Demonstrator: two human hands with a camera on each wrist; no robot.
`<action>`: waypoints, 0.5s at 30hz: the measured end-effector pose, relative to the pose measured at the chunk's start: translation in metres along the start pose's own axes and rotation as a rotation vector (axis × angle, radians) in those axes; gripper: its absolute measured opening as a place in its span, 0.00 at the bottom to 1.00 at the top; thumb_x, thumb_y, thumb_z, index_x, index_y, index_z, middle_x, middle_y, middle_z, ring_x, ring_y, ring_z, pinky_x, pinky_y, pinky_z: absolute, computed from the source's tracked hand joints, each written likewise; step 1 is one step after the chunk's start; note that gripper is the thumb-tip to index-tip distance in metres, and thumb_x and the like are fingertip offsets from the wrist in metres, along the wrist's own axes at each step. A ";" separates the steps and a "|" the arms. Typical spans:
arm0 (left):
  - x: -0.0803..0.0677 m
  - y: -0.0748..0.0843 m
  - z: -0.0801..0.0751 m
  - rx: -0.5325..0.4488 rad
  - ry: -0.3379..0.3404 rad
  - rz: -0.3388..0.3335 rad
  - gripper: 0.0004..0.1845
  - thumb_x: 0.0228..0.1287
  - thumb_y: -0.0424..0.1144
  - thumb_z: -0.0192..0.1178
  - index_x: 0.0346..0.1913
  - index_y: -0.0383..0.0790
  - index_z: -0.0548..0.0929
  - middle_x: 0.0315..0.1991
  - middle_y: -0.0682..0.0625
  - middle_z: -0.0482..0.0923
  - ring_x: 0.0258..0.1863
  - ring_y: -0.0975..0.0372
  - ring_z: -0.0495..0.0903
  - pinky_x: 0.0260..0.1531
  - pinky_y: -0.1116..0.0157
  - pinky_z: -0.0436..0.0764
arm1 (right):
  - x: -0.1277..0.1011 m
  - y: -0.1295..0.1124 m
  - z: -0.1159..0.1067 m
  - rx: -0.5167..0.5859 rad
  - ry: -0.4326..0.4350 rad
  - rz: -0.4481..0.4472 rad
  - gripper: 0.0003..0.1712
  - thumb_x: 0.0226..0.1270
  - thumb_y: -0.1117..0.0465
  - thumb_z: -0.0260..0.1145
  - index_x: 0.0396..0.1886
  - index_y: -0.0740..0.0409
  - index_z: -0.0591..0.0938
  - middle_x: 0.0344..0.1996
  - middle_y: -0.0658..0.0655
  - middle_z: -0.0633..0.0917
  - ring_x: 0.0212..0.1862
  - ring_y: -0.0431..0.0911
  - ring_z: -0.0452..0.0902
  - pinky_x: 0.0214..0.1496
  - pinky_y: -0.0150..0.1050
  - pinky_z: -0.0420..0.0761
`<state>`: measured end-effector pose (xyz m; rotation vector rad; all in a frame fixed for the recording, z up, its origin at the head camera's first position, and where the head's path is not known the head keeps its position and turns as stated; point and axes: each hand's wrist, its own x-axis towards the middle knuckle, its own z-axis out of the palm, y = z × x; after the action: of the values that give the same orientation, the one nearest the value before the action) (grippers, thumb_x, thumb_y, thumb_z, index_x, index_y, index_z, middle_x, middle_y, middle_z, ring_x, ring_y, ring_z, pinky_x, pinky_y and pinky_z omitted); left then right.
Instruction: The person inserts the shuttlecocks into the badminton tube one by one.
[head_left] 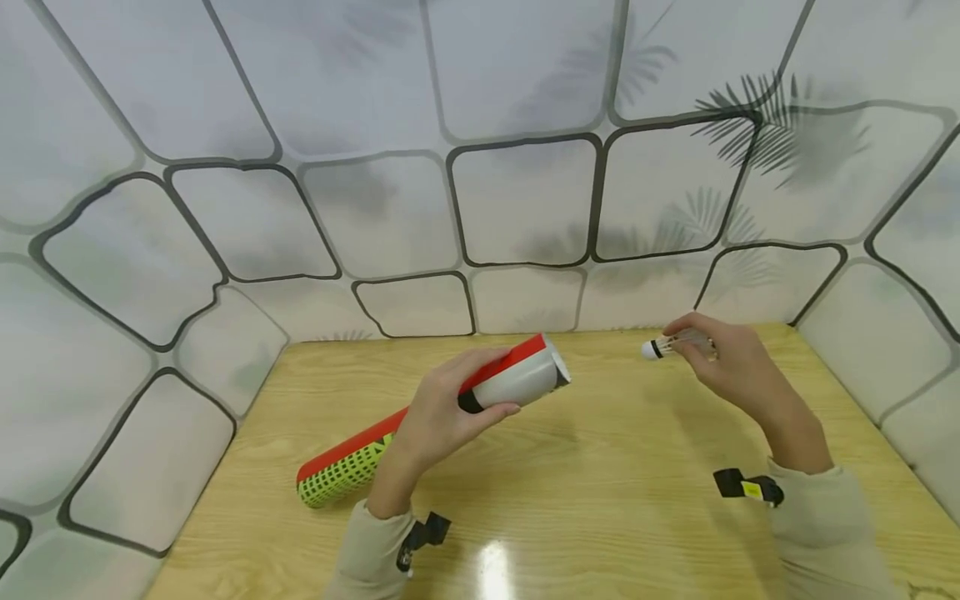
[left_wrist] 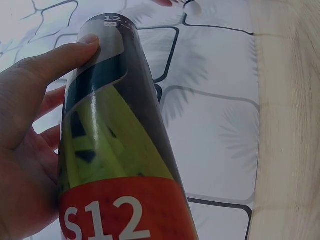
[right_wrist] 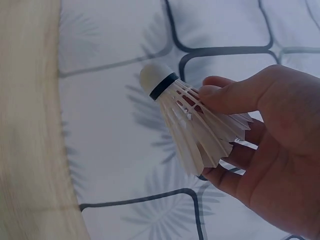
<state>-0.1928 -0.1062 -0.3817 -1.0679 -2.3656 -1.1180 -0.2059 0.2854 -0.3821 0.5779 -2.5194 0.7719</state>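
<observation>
My left hand [head_left: 442, 412] grips a long shuttlecock tube [head_left: 510, 379] near its upper end, holding it tilted above the wooden table [head_left: 615, 517]. The tube is red, grey and green-yellow, and its open mouth points right. In the left wrist view my fingers [left_wrist: 55, 65] curl round the tube [left_wrist: 120, 160], printed "S12". My right hand [head_left: 731, 358] holds a white feather shuttlecock [head_left: 671, 344] by its skirt, cork tip pointing left toward the tube's mouth, a gap between them. The right wrist view shows the shuttlecock [right_wrist: 190, 122] pinched between thumb [right_wrist: 235, 95] and fingers.
The table is boxed in by walls [head_left: 517, 200] with a grey tile and leaf pattern at the back and both sides. Wrist straps with small cameras sit on both sleeves [head_left: 750, 486].
</observation>
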 end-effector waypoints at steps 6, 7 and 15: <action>0.000 -0.002 -0.002 -0.003 -0.004 -0.003 0.34 0.59 0.44 0.77 0.68 0.47 0.78 0.60 0.52 0.81 0.52 0.60 0.82 0.46 0.60 0.84 | 0.001 -0.019 -0.001 0.036 0.092 0.035 0.09 0.70 0.67 0.69 0.48 0.54 0.86 0.36 0.56 0.89 0.27 0.38 0.74 0.30 0.31 0.72; 0.000 -0.002 -0.002 -0.003 -0.004 -0.008 0.34 0.59 0.44 0.77 0.68 0.47 0.78 0.60 0.52 0.81 0.52 0.61 0.82 0.46 0.60 0.84 | 0.001 -0.023 -0.001 0.047 0.108 0.041 0.09 0.70 0.67 0.70 0.48 0.54 0.86 0.36 0.56 0.89 0.32 0.37 0.77 0.34 0.29 0.74; 0.000 -0.003 0.001 -0.001 -0.006 -0.013 0.34 0.59 0.45 0.77 0.68 0.49 0.78 0.59 0.54 0.81 0.51 0.62 0.81 0.45 0.61 0.84 | -0.006 -0.040 0.000 0.243 0.218 0.089 0.14 0.66 0.71 0.72 0.50 0.56 0.87 0.41 0.53 0.87 0.40 0.31 0.80 0.45 0.20 0.74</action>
<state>-0.1950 -0.1065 -0.3836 -1.0593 -2.3802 -1.1217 -0.1807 0.2565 -0.3681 0.4349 -2.2802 1.1206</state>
